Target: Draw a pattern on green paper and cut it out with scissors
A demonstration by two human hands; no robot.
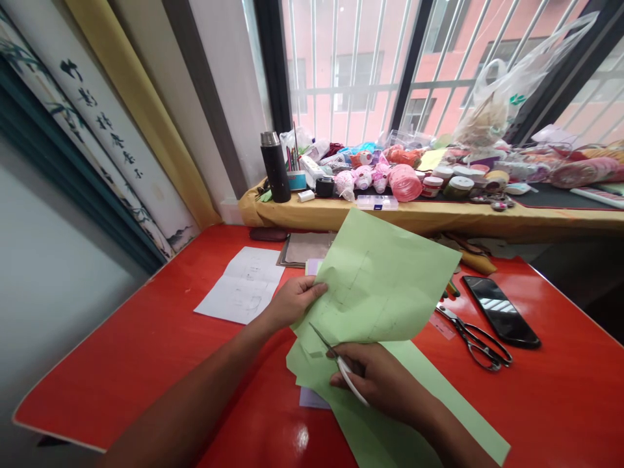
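Red tabletop point(146, 338) under everything; white sheet point(242, 284) lying left, black phone point(500, 311) and dark-handled scissors point(475, 338) lying right, well apart from the hands; cluttered yellow-draped sill point(439, 218) behind, with black flask point(275, 166) and pink yarn ball point(404, 182); green paper point(385, 279) lifted above the table, its left edge pinched by left hand point(292, 302), thumb on top; right hand point(385, 380) closed around white-handled scissors point(336, 361), blades at the paper's lower edge; more green paper point(390, 435) beneath.
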